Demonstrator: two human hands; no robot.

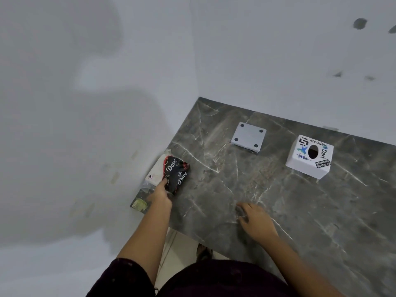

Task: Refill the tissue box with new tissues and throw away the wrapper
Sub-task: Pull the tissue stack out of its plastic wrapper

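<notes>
A black and red Dove tissue pack (176, 174) in clear wrapper lies at the left end of the dark marble counter (300, 211), white tissues showing at its left side. My left hand (161, 196) touches the pack's near edge, fingers curled on it. My right hand (255, 221) rests flat on the counter in the middle, fingers apart and holding nothing. A white tissue box (309, 156) covered in stickers, with an oval hole on top, stands at the back right. Its grey base plate (248, 137) with small black feet lies separately at the back, between pack and box.
White walls meet in a corner behind the counter. The counter's left edge runs right beside the tissue pack, with a drop to a pale floor (182, 243) below.
</notes>
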